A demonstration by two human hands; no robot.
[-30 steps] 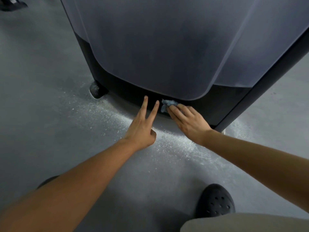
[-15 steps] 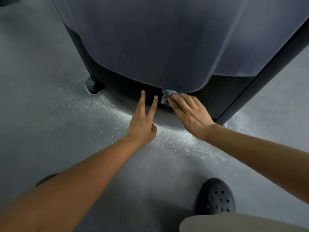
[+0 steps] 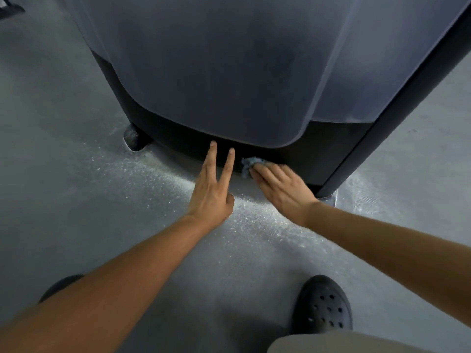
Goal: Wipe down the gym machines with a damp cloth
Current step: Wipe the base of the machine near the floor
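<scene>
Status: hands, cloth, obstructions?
Right hand presses cloth flat against machine's black base. Left hand beside it, two fingers extended, holding nothing. No obstruction visible.

A blue cloth point(image 3: 246, 164) lies mostly hidden under the fingers of the right hand point(image 3: 280, 187), only a bunched corner showing; the hand itself is slightly blurred. The gym machine point(image 3: 229, 72) is cut off by the top and right edges, its upper part out of view. Whether the two outstretched fingertips of the left hand point(image 3: 211, 197) touch its black base cannot be told. The left forearm point(image 3: 114, 289) covers most of a dark left shoe point(image 3: 61, 284). A beige garment point(image 3: 356, 342) is cropped by the bottom edge, and a dark object point(image 3: 10, 7) at the top-left corner is too cropped to identify.
</scene>
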